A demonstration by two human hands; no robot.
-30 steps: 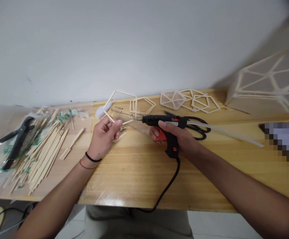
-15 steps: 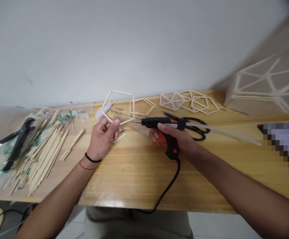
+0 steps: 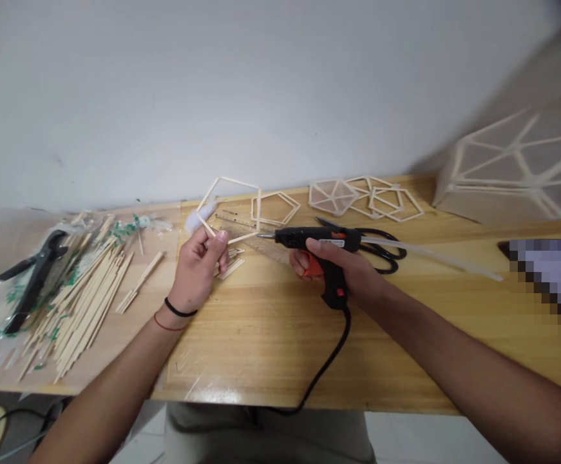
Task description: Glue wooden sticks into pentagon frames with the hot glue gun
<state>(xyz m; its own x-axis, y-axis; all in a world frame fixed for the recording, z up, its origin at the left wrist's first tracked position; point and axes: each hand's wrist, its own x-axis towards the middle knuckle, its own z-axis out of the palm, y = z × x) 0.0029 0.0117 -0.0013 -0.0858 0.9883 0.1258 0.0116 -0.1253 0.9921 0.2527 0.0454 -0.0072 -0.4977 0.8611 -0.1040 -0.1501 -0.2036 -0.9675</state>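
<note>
My left hand (image 3: 200,264) pinches the lower corner of a pentagon frame made of thin wooden sticks (image 3: 240,183), held up above the table. In my right hand (image 3: 352,267) is a black hot glue gun (image 3: 333,274), with fingers curled around its handle and red trigger. The nozzle points left and meets, or nearly meets, the frame's lower right corner; actual contact I cannot make out. A long translucent glue stick (image 3: 447,258) sticks out of the gun's rear. Short sticks (image 3: 232,265) and a clear ruler (image 3: 270,247) lie just behind my left hand.
More stick frames (image 3: 399,203) and a small covered panel (image 3: 333,196) lie along the wall. Black scissors (image 3: 386,251) rest behind the gun. At left are a pile of sticks (image 3: 91,303) and a black cutter (image 3: 36,283). A large paneled structure (image 3: 516,167) stands at right.
The pentagon frame has tilted slightly in my left hand, its lower right corner dipping a little near the nozzle. My right hand and the glue gun have stayed nearly still.
</note>
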